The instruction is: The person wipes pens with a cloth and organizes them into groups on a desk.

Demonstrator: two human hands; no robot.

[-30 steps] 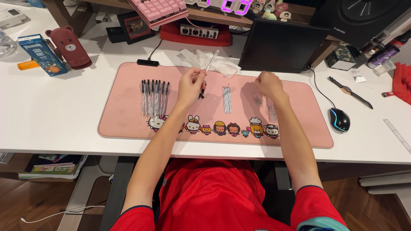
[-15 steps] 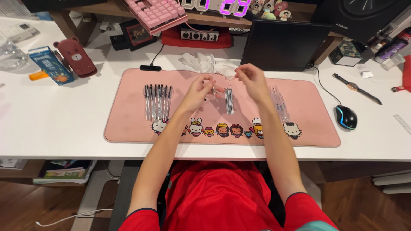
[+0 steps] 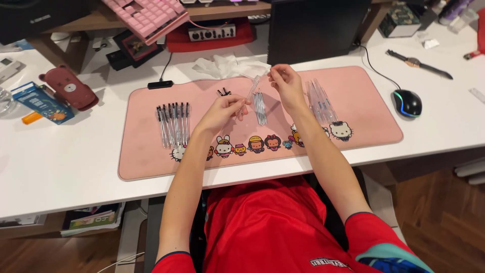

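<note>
My left hand (image 3: 222,112) and my right hand (image 3: 286,85) hold a clear pen barrel (image 3: 250,93) between them, slanted above the pink desk mat (image 3: 146,156). The left hand grips its lower end and the right hand pinches the upper tip. Just under the barrel a small bunch of thin refills (image 3: 260,107) lies on the mat. A row of several assembled pens (image 3: 174,124) lies to the left. A pile of clear barrels (image 3: 320,101) lies to the right. Small black caps (image 3: 224,92) sit near the mat's back edge.
A black monitor (image 3: 318,28) stands behind the mat, with a pink keyboard (image 3: 146,17) on a shelf to its left. A mouse (image 3: 407,102) and a wristwatch (image 3: 418,63) lie to the right. A brown bear-shaped case (image 3: 68,90) and crumpled clear plastic (image 3: 227,65) lie at the back left.
My hands have come together over the middle of the mat and lifted a clear barrel; the right hand moved from the right pile toward the left hand.
</note>
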